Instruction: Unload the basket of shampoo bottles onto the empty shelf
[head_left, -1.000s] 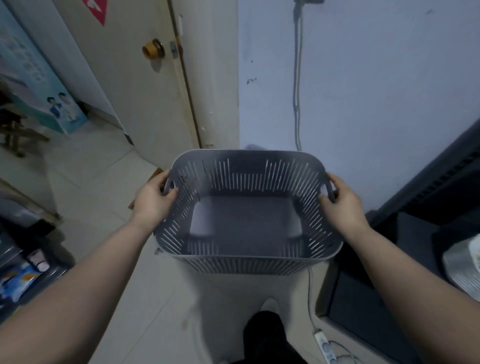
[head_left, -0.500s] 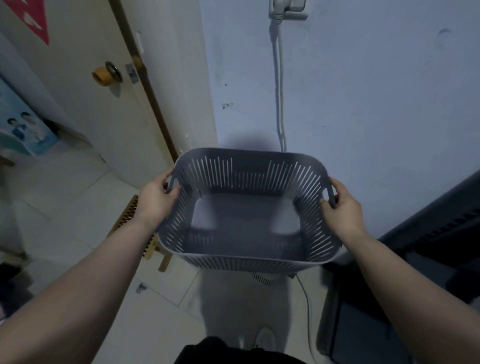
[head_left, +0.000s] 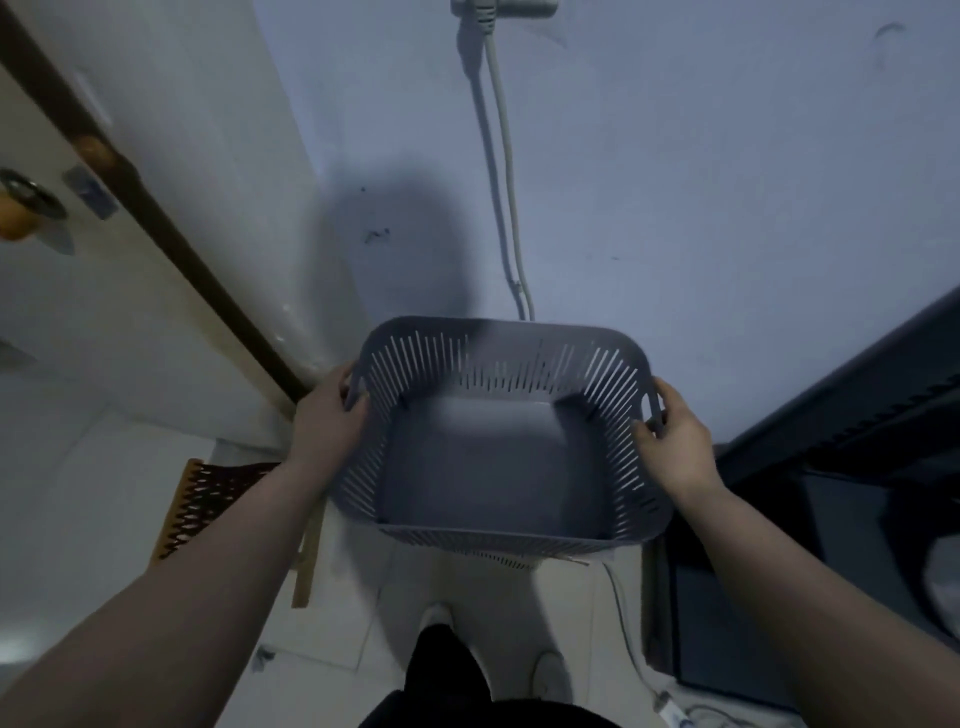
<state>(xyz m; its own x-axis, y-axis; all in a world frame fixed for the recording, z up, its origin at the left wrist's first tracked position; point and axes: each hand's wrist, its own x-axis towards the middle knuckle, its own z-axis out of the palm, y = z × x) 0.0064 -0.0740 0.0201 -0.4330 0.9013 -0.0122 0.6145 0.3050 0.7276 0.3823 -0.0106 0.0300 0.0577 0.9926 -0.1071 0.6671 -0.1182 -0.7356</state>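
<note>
I hold the basket (head_left: 506, 441) level in the air, left hand (head_left: 327, 421) and right hand (head_left: 675, 441) each in a closed grip on a side handle. It is empty; no bottles visible. The wall (head_left: 727, 208) with a cable (head_left: 501, 182) stands just beyond, dark furniture (head_left: 857, 441) at right.

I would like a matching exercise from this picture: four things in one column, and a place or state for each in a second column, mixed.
Things:
1. basket
2. left hand
3. cable
4. door knob

Places or states:
a. hangs down the wall
b. far left edge
c. empty, held up
d. grips the basket's left handle

Pairs: 1-c, 2-d, 3-a, 4-b
</note>
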